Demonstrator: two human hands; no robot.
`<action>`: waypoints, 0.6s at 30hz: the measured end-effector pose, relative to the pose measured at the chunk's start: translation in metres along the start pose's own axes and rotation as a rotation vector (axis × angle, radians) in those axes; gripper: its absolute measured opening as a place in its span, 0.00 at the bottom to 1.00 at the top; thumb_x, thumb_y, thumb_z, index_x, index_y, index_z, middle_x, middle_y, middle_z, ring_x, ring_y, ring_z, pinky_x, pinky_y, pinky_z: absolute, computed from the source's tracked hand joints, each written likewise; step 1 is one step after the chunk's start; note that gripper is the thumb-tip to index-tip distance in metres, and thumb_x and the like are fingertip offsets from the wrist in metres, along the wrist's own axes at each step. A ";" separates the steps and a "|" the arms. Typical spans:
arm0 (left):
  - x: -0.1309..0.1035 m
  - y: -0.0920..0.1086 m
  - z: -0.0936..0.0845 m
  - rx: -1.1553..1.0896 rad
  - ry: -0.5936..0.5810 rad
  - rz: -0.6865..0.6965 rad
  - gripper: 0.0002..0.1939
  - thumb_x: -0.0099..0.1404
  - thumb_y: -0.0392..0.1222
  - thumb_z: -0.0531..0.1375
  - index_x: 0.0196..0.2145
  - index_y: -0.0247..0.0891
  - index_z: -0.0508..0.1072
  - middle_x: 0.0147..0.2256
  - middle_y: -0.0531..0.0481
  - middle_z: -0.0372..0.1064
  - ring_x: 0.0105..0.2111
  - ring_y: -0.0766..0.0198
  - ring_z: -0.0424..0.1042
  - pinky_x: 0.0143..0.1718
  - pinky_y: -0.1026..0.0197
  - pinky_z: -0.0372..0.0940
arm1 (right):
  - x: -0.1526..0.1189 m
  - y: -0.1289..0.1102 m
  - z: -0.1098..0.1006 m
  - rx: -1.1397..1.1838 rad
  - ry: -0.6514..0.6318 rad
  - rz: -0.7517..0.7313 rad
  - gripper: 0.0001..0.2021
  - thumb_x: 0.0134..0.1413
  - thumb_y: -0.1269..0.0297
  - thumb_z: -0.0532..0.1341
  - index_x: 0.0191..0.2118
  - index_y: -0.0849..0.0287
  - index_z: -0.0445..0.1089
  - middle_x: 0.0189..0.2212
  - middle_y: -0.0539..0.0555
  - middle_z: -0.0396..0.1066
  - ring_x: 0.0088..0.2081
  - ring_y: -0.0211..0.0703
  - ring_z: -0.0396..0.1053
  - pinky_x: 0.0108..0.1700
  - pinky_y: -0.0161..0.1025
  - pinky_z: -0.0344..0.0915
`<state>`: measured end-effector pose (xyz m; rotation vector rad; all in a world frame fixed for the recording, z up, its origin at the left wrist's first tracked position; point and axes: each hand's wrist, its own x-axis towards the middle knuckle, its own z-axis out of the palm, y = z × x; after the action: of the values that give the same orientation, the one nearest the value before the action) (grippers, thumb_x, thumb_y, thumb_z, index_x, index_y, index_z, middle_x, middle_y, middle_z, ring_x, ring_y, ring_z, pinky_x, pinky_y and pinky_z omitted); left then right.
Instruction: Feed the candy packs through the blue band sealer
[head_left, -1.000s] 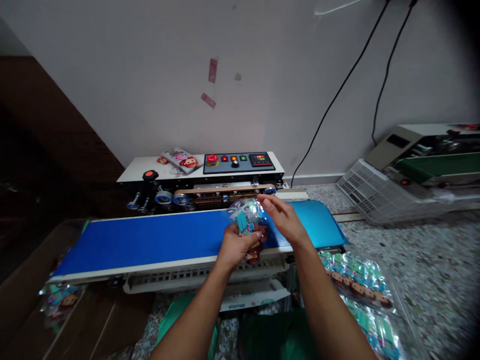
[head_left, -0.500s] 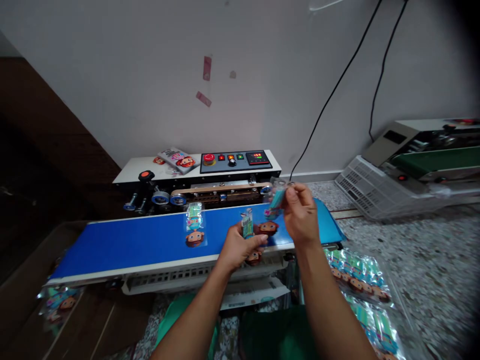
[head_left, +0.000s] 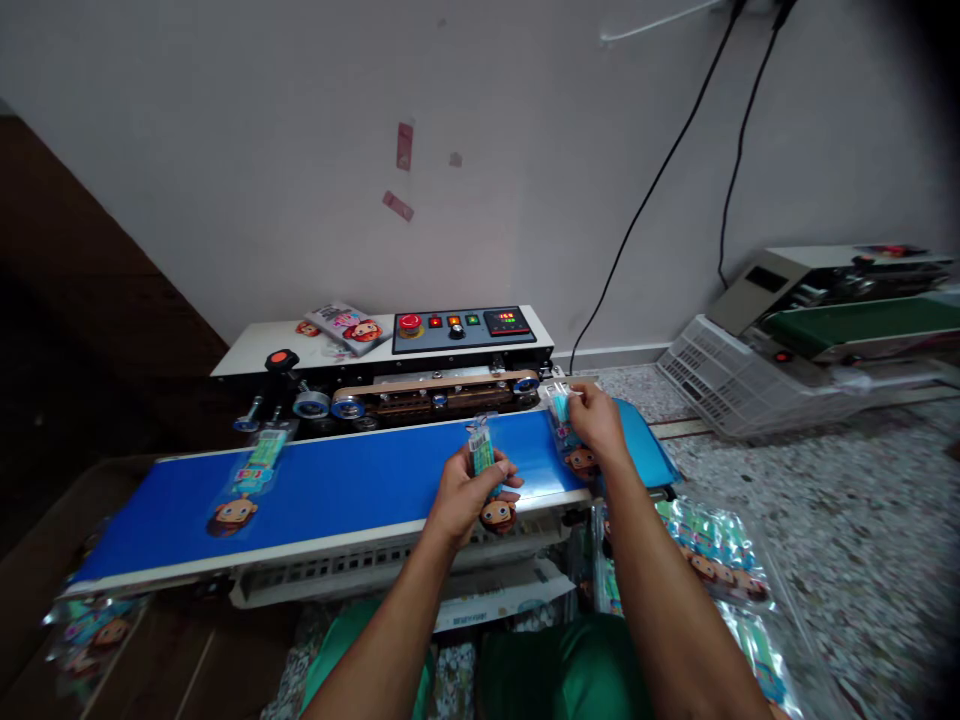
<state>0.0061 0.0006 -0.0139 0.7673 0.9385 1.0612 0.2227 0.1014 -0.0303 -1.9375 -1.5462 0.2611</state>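
No word can be read surely. The display (head_left: pixel 508 321) on the machine (head_left: pixel 259 349) shows red digits above green ones, too small to be certain. The packet (head_left: pixel 481 452) in the left hand (head_left: pixel 466 495) bears a barcode; lettering on the white sheet (head_left: pixel 504 597) is unclear.

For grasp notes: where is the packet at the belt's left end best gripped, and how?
Probably the packet is best pinched by its cartoon-head end, from the near side of the belt: it lies flat, slanted, that end nearest, the other by the rollers.
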 end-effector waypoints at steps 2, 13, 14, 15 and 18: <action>-0.001 0.002 0.001 0.000 0.018 -0.016 0.16 0.51 0.44 0.66 0.34 0.34 0.67 0.30 0.48 0.71 0.30 0.60 0.74 0.29 0.58 0.70 | 0.002 -0.006 0.004 -0.061 -0.003 0.035 0.18 0.54 0.65 0.50 0.46 0.66 0.69 0.33 0.61 0.74 0.37 0.49 0.70 0.40 0.41 0.61; 0.003 -0.001 0.001 -0.079 0.047 0.134 0.12 0.53 0.38 0.64 0.35 0.33 0.71 0.31 0.47 0.74 0.30 0.62 0.74 0.32 0.60 0.69 | -0.050 -0.056 0.005 0.521 -0.172 -0.134 0.19 0.57 0.51 0.53 0.46 0.60 0.68 0.40 0.58 0.72 0.40 0.46 0.68 0.43 0.41 0.63; 0.003 -0.001 0.000 -0.083 0.046 0.162 0.13 0.53 0.39 0.64 0.37 0.32 0.72 0.32 0.46 0.75 0.31 0.62 0.74 0.34 0.61 0.69 | -0.061 -0.060 0.003 0.669 -0.295 -0.141 0.19 0.57 0.50 0.53 0.45 0.58 0.69 0.40 0.55 0.72 0.40 0.44 0.68 0.42 0.40 0.64; 0.004 -0.002 0.000 -0.084 0.045 0.182 0.15 0.52 0.39 0.65 0.38 0.32 0.73 0.33 0.46 0.75 0.31 0.63 0.73 0.34 0.61 0.68 | -0.071 -0.065 0.002 0.790 -0.393 -0.148 0.18 0.56 0.50 0.54 0.44 0.57 0.69 0.39 0.53 0.73 0.40 0.43 0.68 0.42 0.38 0.64; 0.005 -0.004 -0.001 -0.051 0.044 0.208 0.17 0.51 0.41 0.67 0.38 0.32 0.74 0.33 0.47 0.75 0.29 0.65 0.72 0.35 0.62 0.68 | -0.092 -0.075 0.003 0.965 -0.440 -0.142 0.14 0.54 0.52 0.58 0.38 0.56 0.71 0.33 0.50 0.71 0.35 0.39 0.67 0.39 0.35 0.63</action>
<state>0.0078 0.0039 -0.0192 0.8144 0.8788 1.2835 0.1338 0.0255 -0.0097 -1.0335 -1.3975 1.1830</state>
